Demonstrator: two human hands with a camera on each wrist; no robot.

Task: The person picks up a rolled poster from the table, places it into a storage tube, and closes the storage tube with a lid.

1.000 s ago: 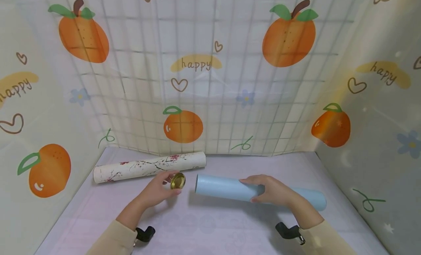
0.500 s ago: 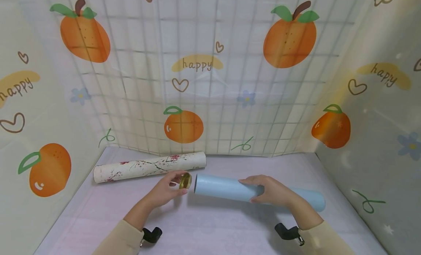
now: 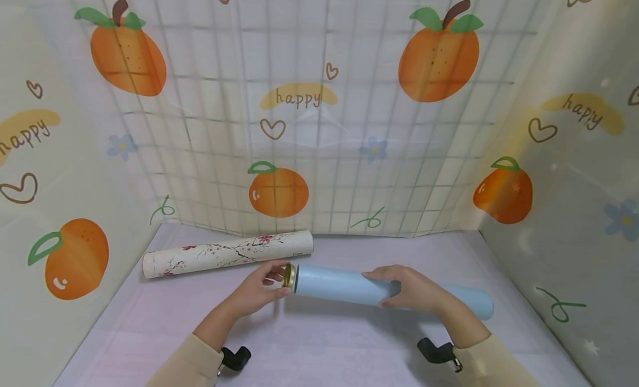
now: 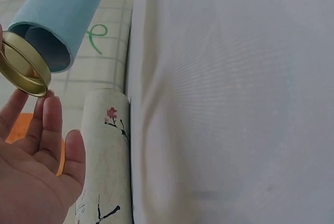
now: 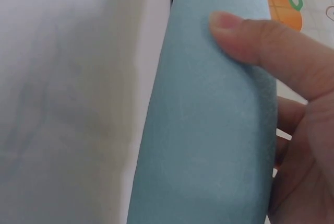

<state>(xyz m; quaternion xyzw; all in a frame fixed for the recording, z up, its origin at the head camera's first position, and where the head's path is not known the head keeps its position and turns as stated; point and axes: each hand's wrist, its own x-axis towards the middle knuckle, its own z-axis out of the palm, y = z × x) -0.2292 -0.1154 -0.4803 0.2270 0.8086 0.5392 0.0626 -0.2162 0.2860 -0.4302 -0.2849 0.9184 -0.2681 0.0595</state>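
Observation:
My left hand [image 3: 255, 290] pinches a gold metal cap [image 3: 288, 279] by its rim, between thumb and fingers. The cap stands on edge right at the open left end of a light blue cardboard tube [image 3: 331, 283]. In the left wrist view the hollow end of the tube [image 4: 52, 46] shows dark behind the cap [image 4: 23, 65], which overlaps part of the opening. My right hand [image 3: 414, 290] grips the tube around its middle, thumb on the near side. The right wrist view shows that thumb [image 5: 250, 38] pressed on the blue surface [image 5: 203, 130].
A white tube with a plum-blossom print [image 3: 227, 254] lies at the back left of the pale table [image 3: 319, 348]. Patterned cloth walls [image 3: 319, 132] with oranges enclose the table at the back and sides. A black wrist mount sits below each hand.
My left hand has moved right with the gold cap, bringing it up to the tube's open end and turning it more edge-on. The right hand and blue tube have stayed almost still.

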